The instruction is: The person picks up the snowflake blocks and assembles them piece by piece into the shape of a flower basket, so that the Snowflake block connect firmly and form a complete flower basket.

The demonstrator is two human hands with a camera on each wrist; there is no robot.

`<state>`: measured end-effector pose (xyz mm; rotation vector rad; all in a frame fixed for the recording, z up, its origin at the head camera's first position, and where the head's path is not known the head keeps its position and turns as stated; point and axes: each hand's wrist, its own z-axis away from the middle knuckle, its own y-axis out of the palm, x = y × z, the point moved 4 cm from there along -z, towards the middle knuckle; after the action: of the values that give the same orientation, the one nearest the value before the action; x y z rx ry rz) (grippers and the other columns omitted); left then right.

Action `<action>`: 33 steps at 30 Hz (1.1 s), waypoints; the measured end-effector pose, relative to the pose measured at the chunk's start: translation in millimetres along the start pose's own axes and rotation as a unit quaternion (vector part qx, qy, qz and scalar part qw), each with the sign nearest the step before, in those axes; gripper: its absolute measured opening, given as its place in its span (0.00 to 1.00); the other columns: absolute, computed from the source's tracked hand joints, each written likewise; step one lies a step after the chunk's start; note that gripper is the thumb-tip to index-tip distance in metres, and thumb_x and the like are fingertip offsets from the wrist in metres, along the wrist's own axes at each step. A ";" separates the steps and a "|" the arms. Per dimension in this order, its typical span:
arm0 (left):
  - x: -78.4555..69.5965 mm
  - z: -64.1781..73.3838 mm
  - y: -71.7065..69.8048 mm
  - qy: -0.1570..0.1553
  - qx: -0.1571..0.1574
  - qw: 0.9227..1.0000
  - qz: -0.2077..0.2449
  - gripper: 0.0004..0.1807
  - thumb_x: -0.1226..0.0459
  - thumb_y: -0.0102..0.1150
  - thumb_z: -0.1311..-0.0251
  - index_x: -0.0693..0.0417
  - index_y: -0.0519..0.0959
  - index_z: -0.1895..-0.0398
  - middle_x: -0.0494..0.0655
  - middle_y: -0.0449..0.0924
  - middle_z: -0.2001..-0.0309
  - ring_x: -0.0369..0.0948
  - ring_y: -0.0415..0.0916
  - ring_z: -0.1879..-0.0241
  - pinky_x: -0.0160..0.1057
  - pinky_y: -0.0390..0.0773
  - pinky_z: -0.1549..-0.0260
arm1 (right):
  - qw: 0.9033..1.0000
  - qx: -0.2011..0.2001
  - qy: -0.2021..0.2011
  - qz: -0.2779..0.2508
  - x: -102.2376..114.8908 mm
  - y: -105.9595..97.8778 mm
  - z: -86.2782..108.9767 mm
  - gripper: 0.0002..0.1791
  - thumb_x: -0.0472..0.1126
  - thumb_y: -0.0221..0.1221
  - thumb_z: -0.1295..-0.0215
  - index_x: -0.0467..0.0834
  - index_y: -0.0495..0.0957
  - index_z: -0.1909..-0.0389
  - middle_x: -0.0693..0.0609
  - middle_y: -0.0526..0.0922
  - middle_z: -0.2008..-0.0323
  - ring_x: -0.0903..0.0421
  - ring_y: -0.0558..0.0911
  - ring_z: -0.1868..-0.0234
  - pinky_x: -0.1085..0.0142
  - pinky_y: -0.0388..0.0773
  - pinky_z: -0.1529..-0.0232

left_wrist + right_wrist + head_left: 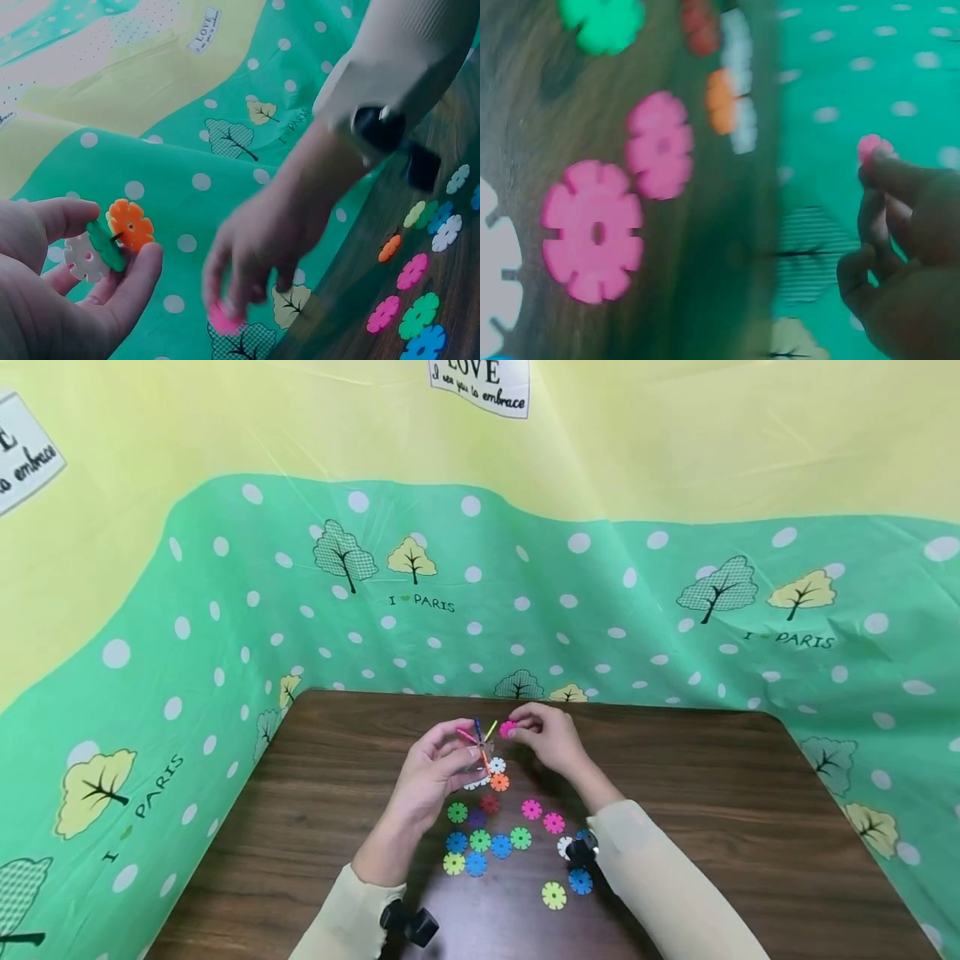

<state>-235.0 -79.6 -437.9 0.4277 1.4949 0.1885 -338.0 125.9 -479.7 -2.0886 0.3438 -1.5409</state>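
Near the far side of the table, my left hand [433, 770] grips a small cluster of notched snowflake discs joined edge to edge. In the left wrist view the cluster shows an orange disc [133, 223], a green disc [106, 246] and a whitish disc [84, 259]; from the head, pink, blue and yellow ones stick out too. My right hand [551, 739] pinches a single pink disc [507, 729] between thumb and fingertips, just right of the cluster and apart from it. In the right wrist view that pink disc [873, 146] is partly covered by the fingers.
Several loose discs lie on the brown wooden table [300, 860] below the hands, among them a pink disc [553, 822], a green disc [521, 837] and a yellow disc [554, 896]. Beneath the right wrist is a white disc [564, 847]. A patterned green cloth [525, 635] hangs behind the table.
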 end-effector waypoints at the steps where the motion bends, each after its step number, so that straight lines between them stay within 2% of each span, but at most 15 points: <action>1: -0.2 0.0 0.3 0.000 0.001 1.000 0.002 0.22 0.74 0.59 0.32 0.61 0.73 0.36 0.47 0.87 0.60 0.41 0.86 0.59 0.46 0.87 0.54 | 1.000 -0.008 -0.010 -0.018 4.8 -5.7 5.1 0.10 0.41 0.72 0.38 0.48 0.86 0.57 0.54 0.90 0.64 0.56 0.85 0.66 0.64 0.84 0.64; 7: 4.1 -0.3 5.0 -0.016 0.005 1.000 -0.006 0.20 0.71 0.61 0.31 0.62 0.73 0.37 0.47 0.88 0.58 0.43 0.87 0.58 0.49 0.87 0.54 | 0.990 -0.038 -0.060 -0.118 34.2 -27.0 44.9 0.08 0.41 0.70 0.35 0.47 0.88 0.55 0.50 0.91 0.61 0.55 0.87 0.64 0.67 0.82 0.65; 14: 9.9 -0.9 8.4 -0.025 0.003 1.000 -0.006 0.20 0.70 0.61 0.31 0.62 0.74 0.38 0.46 0.88 0.62 0.42 0.87 0.63 0.47 0.88 0.56 | 0.975 -0.052 -0.119 -0.179 51.7 -27.3 71.0 0.08 0.31 0.67 0.34 0.37 0.87 0.56 0.43 0.90 0.61 0.53 0.87 0.61 0.70 0.84 0.63; 18: 11.5 0.5 9.7 -0.033 0.011 0.999 -0.014 0.21 0.69 0.63 0.32 0.62 0.74 0.37 0.45 0.88 0.61 0.43 0.88 0.63 0.48 0.87 0.56 | 0.971 -0.063 -0.135 -0.188 54.4 -25.3 76.0 0.08 0.28 0.66 0.35 0.36 0.87 0.56 0.42 0.88 0.61 0.57 0.86 0.61 0.71 0.82 0.63; 24: 12.5 0.9 13.4 -0.036 0.028 0.999 -0.028 0.25 0.67 0.65 0.33 0.59 0.74 0.33 0.46 0.89 0.60 0.49 0.89 0.58 0.50 0.87 0.54 | 0.973 -0.078 -0.129 -0.173 50.7 -22.7 80.8 0.07 0.29 0.67 0.36 0.42 0.87 0.60 0.46 0.88 0.63 0.58 0.83 0.66 0.70 0.82 0.67; 33: 15.2 2.3 14.4 -0.038 0.042 0.997 -0.046 0.31 0.68 0.65 0.32 0.59 0.70 0.27 0.42 0.88 0.62 0.39 0.88 0.61 0.45 0.87 0.57 | 0.972 -0.073 -0.145 -0.169 47.6 -18.1 82.1 0.09 0.22 0.65 0.39 0.37 0.87 0.62 0.42 0.87 0.64 0.61 0.84 0.64 0.71 0.82 0.65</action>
<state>-229.5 -61.0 -446.3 0.4279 1.4471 0.0350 -247.1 138.6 -449.4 -2.5508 -0.0097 -1.3912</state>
